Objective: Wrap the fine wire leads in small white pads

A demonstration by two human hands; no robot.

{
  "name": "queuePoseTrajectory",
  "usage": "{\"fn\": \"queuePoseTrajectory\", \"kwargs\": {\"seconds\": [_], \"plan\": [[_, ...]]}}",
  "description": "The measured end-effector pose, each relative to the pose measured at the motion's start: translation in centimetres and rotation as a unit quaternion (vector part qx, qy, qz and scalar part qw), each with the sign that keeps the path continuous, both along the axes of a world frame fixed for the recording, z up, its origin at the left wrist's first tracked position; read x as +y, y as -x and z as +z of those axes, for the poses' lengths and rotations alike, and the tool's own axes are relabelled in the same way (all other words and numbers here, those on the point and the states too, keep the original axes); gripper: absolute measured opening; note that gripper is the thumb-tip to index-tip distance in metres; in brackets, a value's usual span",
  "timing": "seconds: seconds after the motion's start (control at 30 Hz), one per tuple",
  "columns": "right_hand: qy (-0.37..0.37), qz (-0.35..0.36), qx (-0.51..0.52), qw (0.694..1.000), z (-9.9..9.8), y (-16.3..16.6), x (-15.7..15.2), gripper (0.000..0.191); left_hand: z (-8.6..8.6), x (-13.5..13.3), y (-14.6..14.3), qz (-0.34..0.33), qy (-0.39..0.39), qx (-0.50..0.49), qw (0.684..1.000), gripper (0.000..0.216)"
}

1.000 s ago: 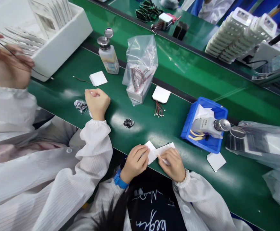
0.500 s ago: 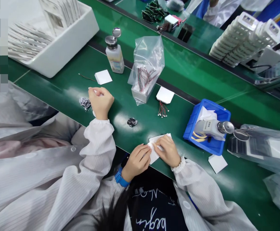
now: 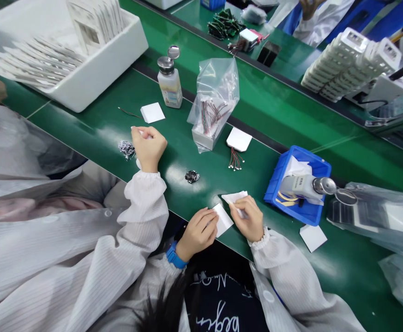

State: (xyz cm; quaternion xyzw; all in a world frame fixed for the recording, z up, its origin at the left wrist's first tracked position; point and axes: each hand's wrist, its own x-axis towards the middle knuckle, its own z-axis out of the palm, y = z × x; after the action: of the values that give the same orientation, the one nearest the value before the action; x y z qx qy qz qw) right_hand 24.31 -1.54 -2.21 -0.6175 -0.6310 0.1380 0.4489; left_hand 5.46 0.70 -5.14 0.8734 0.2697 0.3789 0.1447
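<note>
My left hand point(image 3: 198, 233), with a blue wristband, is closed at the left edge of a flat white square panel point(image 3: 224, 221). The panel lies at the near edge of the green bench. In my right hand point(image 3: 250, 220) a crumpled white wipe point(image 3: 235, 197) is pinched, just right of the panel and apart from it. Beyond my hands sits a small heap of black-and-white bits point(image 3: 192, 176), too small to name. A white panel with red and black wires point(image 3: 238, 139) lies farther back.
At left, a co-worker's hand point(image 3: 150, 146) is over the bench near another small black-and-white pile point(image 3: 127, 150). A blue bin point(image 3: 273, 198) with a pump bottle point(image 3: 296, 185) stands at right. Farther back are a bag of wires point(image 3: 218, 92), another bottle point(image 3: 171, 87) and a white tray point(image 3: 113, 64).
My right hand has drawn the wipe off the panel toward the right, so more of the panel shows. My left hand keeps its place. The view has shifted slightly.
</note>
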Motion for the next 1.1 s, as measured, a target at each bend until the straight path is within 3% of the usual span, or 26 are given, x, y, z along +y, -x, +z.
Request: {"fn": "queuePoseTrajectory", "kwargs": {"seconds": [0.17, 0.27, 0.37, 0.43, 0.53, 0.67, 0.77, 0.9, 1.0, 1.1], "plan": [[-0.015, -0.105, 0.072, 0.992, -0.4, -0.4, -0.9, 0.004, -0.4, -0.3, 0.3, 0.034, -0.028, -0.043, 0.998, 0.046], [0.012, -0.140, 0.101, 0.985, -0.5, -1.0, -1.0, 0.010, 0.5, -0.3, 0.5, -0.020, -0.026, 0.022, 0.999, 0.046], [0.057, -0.119, 0.109, 0.985, -0.3, -1.8, -0.8, 0.015, 1.7, -0.5, 1.2, -0.091, 0.010, 0.170, 0.981, 0.055], [0.071, -0.103, 0.101, 0.987, -0.2, -2.2, -0.9, 0.017, 2.2, -0.9, 2.2, -0.086, 0.009, 0.222, 0.971, 0.057], [0.068, -0.089, 0.083, 0.990, -0.2, -2.6, -1.5, 0.022, 2.5, -1.5, 3.9, -0.064, -0.035, 0.218, 0.973, 0.039], [0.068, -0.069, -0.018, 0.995, -0.6, -2.5, -2.9, 0.037, 4.7, -1.2, 4.2, -0.053, -0.065, 0.191, 0.978, 0.049], [0.055, -0.079, -0.067, 0.993, -0.6, -2.3, -3.9, 0.040, 7.7, 0.7, 1.4, -0.034, -0.065, 0.186, 0.980, 0.054], [0.033, -0.061, -0.053, 0.996, -0.1, -2.4, -4.9, 0.027, 10.9, 5.8, -5.6, -0.007, -0.074, 0.153, 0.985, 0.064], [0.011, -0.056, -0.033, 0.998, 0.1, -2.5, -5.2, 0.020, 11.4, 10.8, -11.0, 0.047, -0.046, 0.153, 0.986, 0.064], [-0.006, -0.085, -0.002, 0.996, 0.2, -2.5, -5.4, 0.013, 9.8, 15.0, -14.5, 0.061, -0.005, 0.171, 0.983, 0.053]]}}
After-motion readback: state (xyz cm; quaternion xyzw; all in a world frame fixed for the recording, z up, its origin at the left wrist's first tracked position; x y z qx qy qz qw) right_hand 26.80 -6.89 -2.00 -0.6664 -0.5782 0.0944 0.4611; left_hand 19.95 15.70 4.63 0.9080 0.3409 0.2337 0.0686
